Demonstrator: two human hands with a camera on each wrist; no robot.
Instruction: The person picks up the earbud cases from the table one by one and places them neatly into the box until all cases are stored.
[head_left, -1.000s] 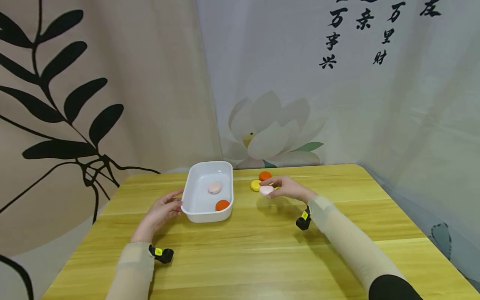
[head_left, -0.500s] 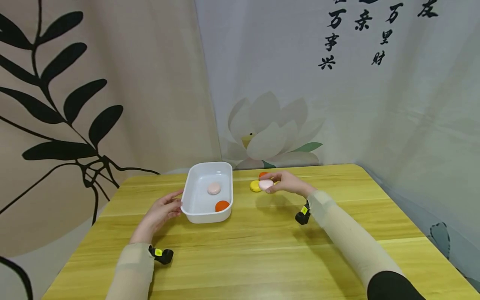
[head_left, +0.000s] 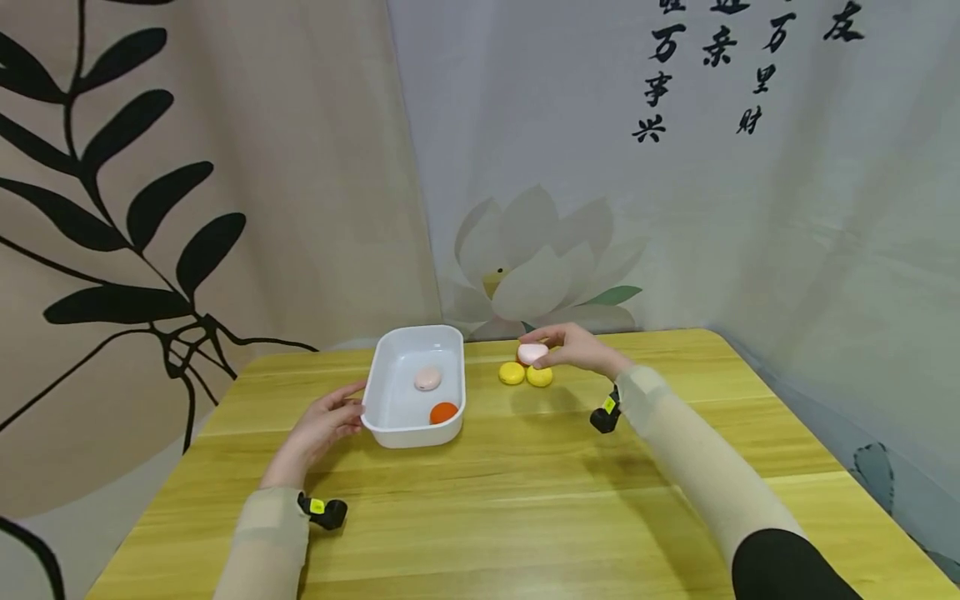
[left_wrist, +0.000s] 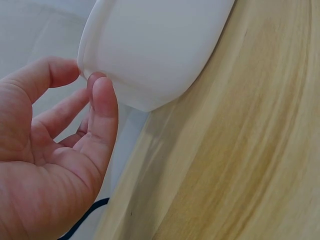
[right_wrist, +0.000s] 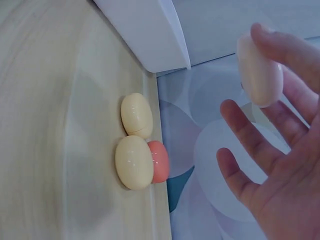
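My right hand [head_left: 579, 348] pinches a pale pink rounded disc [head_left: 533, 354] between thumb and fingers. In the right wrist view the disc [right_wrist: 259, 72] is held off the table, other fingers spread. Below it lie two yellow discs [head_left: 512, 373] with similar smooth, puck-like shapes. An orange disc [right_wrist: 160, 161] sits behind them, mostly hidden in the head view. My left hand [head_left: 318, 429] touches the near-left side of a white rectangular tray [head_left: 418, 437], fingers loosely bent against its rim. Inside the tray lie a pink disc [head_left: 428, 378] and an orange disc [head_left: 443, 412], apart.
The wooden table [head_left: 465, 517] extends in front of the tray and to both sides. Its back edge lies just behind the tray and discs. A curtain [head_left: 337, 167] with plant and flower prints hangs behind.
My right hand has lifted the pink disc and moved it slightly back, above the loose discs, uncovering the second yellow one. The left hand and tray stay in place.
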